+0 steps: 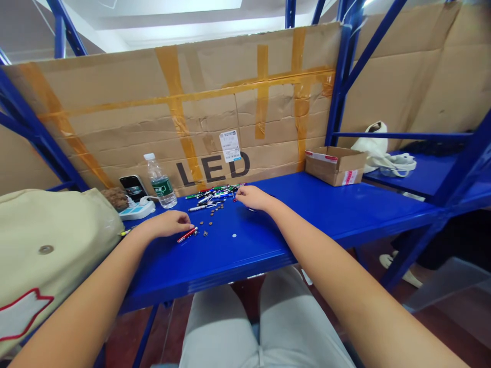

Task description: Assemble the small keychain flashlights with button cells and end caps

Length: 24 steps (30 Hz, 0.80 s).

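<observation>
My left hand (171,223) rests on the blue shelf (314,214), fingers curled loosely, its fingertips at a small red pen-like tube (187,234). My right hand (250,197) reaches further back to the edge of a pile of small coloured pen-like parts (217,193); its fingers are bent down onto the pile, and what they hold, if anything, is hidden. Several small round metal pieces (212,217) lie scattered between the two hands.
A water bottle (160,181), a phone (132,188) and a white power strip (138,208) stand at the back left. A beige bag (49,255) fills the left. An open small cardboard box (335,164) sits at the right. A taped cardboard sheet (192,112) backs the shelf.
</observation>
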### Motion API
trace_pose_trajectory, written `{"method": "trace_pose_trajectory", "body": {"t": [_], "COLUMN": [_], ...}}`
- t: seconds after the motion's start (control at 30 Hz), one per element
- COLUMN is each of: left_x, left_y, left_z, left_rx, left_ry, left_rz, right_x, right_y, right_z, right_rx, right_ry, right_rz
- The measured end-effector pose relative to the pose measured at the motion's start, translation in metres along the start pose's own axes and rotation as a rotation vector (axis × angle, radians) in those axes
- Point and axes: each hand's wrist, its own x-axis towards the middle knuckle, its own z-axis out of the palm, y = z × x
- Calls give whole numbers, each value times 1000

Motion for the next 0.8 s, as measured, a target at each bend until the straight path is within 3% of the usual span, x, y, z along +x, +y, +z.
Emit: {"method": "trace_pose_trajectory", "body": {"t": [0.2,0.37,0.43,0.63,0.8], "left_x": [-6,-13,-12,2,24], "left_y": [6,5,2,4,45], "left_z": [-12,-20,-18,-12,-19], "left_rx": [-61,-91,-66,-48,-368], "left_ry": [-162,-316,-320,-131,182], "left_rz": [34,64,73,97,-4], "right_x": [-8,-9,-9,-1,6], "right_y": [-16,-39,-46,-46,-29], "right_z": [6,35,47,59,50], "right_rx": [-10,-180,-272,-315,-99], "right_ry": [-65,-141,-172,-188,-121], "right_rz": [-186,-603,-680,-685,-532]}}
